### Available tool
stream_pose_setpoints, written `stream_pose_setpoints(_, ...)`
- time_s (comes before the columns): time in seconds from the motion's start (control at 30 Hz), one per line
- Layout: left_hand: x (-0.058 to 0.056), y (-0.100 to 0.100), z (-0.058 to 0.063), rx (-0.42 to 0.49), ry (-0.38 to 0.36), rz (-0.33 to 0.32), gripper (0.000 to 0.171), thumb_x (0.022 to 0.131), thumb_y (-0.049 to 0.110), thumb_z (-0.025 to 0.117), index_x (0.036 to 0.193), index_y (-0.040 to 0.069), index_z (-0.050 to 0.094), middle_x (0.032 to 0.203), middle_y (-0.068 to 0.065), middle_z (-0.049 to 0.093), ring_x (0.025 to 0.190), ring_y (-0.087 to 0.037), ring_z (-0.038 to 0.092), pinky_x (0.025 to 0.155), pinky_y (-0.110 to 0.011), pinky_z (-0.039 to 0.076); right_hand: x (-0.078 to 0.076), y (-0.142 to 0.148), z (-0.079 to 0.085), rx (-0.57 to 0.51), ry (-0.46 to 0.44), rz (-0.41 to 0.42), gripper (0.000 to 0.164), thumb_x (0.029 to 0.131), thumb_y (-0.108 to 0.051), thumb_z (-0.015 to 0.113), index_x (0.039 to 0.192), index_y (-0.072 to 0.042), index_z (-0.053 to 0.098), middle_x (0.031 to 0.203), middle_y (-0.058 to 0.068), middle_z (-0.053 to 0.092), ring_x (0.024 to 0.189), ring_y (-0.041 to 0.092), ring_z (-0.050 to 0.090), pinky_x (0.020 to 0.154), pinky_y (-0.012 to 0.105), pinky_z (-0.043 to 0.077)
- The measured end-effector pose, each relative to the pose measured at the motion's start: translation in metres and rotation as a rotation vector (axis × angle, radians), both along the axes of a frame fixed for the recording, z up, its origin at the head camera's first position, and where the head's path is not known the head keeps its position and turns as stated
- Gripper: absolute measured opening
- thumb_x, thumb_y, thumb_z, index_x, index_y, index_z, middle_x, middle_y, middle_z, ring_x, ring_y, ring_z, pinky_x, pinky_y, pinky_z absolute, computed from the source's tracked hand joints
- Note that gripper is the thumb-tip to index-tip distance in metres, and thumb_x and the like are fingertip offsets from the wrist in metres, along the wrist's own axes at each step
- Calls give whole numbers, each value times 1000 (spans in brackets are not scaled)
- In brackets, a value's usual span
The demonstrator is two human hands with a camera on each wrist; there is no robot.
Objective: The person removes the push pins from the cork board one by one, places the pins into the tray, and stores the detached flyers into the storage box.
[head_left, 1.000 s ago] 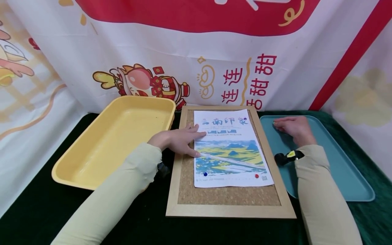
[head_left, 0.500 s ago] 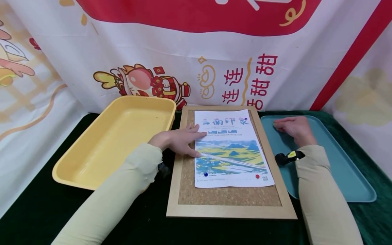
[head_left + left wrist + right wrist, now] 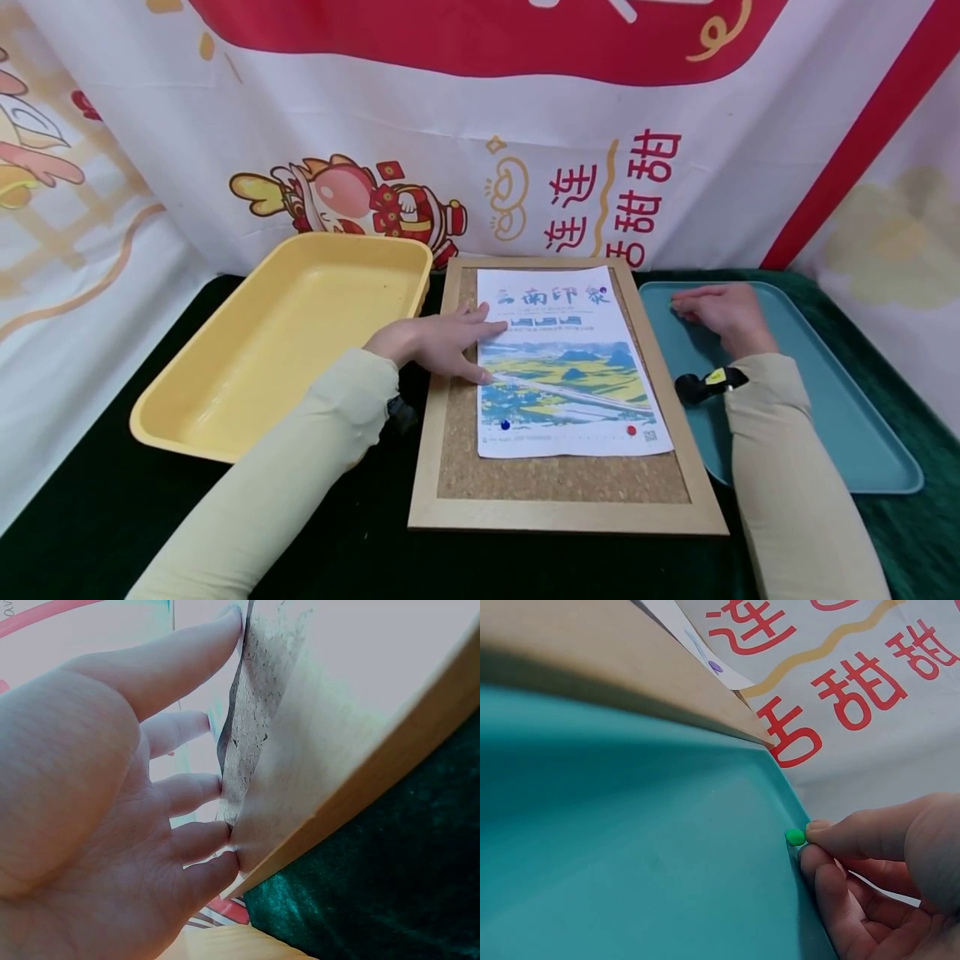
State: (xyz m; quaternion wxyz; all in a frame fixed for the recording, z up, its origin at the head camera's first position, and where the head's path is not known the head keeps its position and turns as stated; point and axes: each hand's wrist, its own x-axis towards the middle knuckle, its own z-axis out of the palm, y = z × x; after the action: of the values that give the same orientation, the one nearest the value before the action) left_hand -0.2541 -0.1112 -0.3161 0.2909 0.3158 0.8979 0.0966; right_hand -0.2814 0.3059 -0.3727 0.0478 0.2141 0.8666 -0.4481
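A printed landscape poster [image 3: 566, 387] lies on a wood-framed corkboard [image 3: 562, 481]. A blue pushpin [image 3: 506, 425], a red pushpin [image 3: 632, 431] and a purple pushpin [image 3: 602, 291] are in three of its corners. My left hand [image 3: 442, 342] rests with spread fingers across the poster's left edge and the board's frame; the left wrist view shows these fingers [image 3: 191, 791] nearly straight. Over the far left part of the blue-green tray [image 3: 806, 417], my right hand [image 3: 723, 317] pinches a small green pushpin [image 3: 796, 837] between thumb and forefinger. Its point is hidden.
A deep yellow tray [image 3: 277, 350] stands left of the board, close to my left forearm. Dark green cloth [image 3: 337, 533] covers the table. A printed white curtain [image 3: 540, 108] hangs directly behind the board and trays.
A bit of green now shows at my right fingertips in the head view. Both hands otherwise stay where they were, and the poster and board lie unchanged.
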Motion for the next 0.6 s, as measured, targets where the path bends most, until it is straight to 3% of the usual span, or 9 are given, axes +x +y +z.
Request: stream_pose_setpoints(0.6, 0, 0, 0, -11, -1, -1, 86, 105, 45, 65, 173, 24, 15, 180, -11, -8, 167, -37, -12, 135, -57, 1, 0, 1, 2, -6, -13, 19, 47, 110, -32, 58, 151, -8, 60, 152, 22, 59, 126, 32, 54, 98, 37, 46)
